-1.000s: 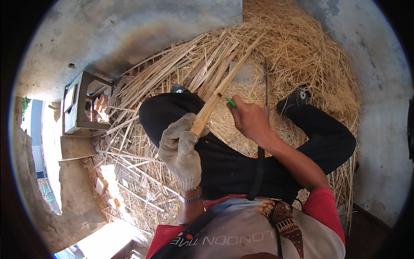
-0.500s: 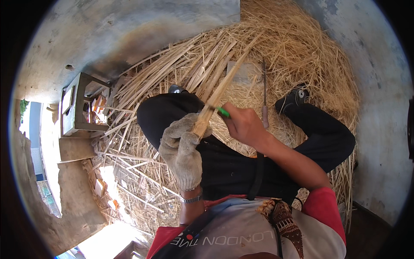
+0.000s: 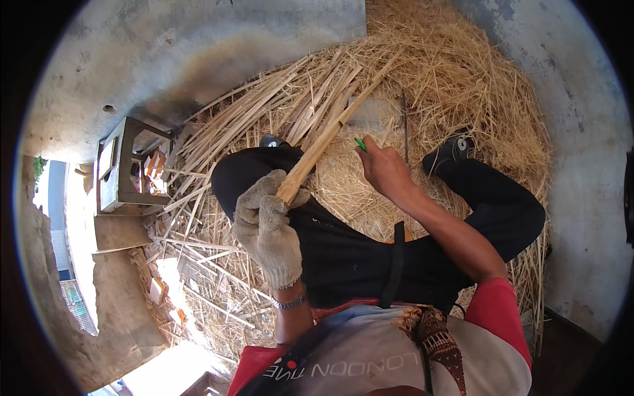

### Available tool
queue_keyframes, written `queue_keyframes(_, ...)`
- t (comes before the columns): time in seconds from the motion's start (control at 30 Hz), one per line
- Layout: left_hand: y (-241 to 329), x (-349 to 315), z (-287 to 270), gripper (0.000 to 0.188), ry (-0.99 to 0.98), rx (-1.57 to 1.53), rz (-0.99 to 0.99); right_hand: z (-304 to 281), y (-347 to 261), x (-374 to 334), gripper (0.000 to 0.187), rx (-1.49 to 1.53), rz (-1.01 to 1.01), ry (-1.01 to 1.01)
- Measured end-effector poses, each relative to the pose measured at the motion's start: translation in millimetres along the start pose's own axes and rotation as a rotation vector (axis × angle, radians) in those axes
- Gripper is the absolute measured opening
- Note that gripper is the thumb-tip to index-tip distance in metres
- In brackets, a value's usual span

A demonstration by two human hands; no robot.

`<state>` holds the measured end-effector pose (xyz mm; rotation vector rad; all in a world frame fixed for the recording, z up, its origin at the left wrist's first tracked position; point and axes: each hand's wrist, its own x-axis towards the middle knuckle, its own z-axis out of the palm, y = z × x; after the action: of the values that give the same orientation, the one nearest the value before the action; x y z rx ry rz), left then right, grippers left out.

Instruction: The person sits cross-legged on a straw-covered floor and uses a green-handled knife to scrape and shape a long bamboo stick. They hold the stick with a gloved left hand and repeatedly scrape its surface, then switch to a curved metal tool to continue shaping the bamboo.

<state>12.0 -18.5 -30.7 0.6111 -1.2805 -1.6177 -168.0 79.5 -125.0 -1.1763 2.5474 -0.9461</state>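
My left hand [image 3: 267, 234], in a knitted grey work glove, is closed around the near end of a long, flat bamboo strip [image 3: 314, 155]. The strip slants up to the right, its far end over the straw. My bare right hand [image 3: 385, 170] is closed on a small green-handled knife [image 3: 360, 143], held to the right of the strip and apart from it. Most of the knife is hidden by the fingers, and its blade cannot be made out now.
Loose straw-like shavings [image 3: 456, 72] cover the floor, heaped at the far right. Several split strips [image 3: 251, 112] lie at the far left. A thin dark rod [image 3: 405, 125] lies beyond my right hand. A wooden frame box [image 3: 125, 165] stands by the left wall. My legs are spread on both sides.
The knife was against the strip; my right hand has moved it away, up and to the right. My left hand with the strip has shifted slightly left and toward me.
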Motion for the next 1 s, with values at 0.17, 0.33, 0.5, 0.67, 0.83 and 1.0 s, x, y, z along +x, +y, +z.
queue_keyframes(0.17, -4, -5, 0, 0.035, -0.001, 0.046, -0.006, -14, -33, -26, 0.02, 0.357, -0.52, 0.094)
queue_keyframes(0.33, 1, 1, 2, 0.027, 0.042, -0.044, -0.01, 9, 13, 16, 0.02, 0.084, -0.036, -0.001)
queue_keyframes(0.5, -5, 0, 2, 0.033, 0.079, -0.014, 0.008, -5, -14, 4, 0.018, 0.214, -0.325, -0.013)
queue_keyframes(0.67, -1, 7, 3, 0.038, 0.045, -0.048, 0.006, 23, 31, 31, 0.018, 0.108, -0.146, -0.016)
queue_keyframes(0.83, 0, 2, 4, 0.04, 0.074, 0.014, 0.02, -4, -3, 23, 0.019, 0.072, -0.213, -0.017)
queue_keyframes(1.0, 0, 1, 8, 0.04, 0.08, -0.011, 0.008, 10, 3, 13, 0.013, 0.181, -0.32, 0.062)
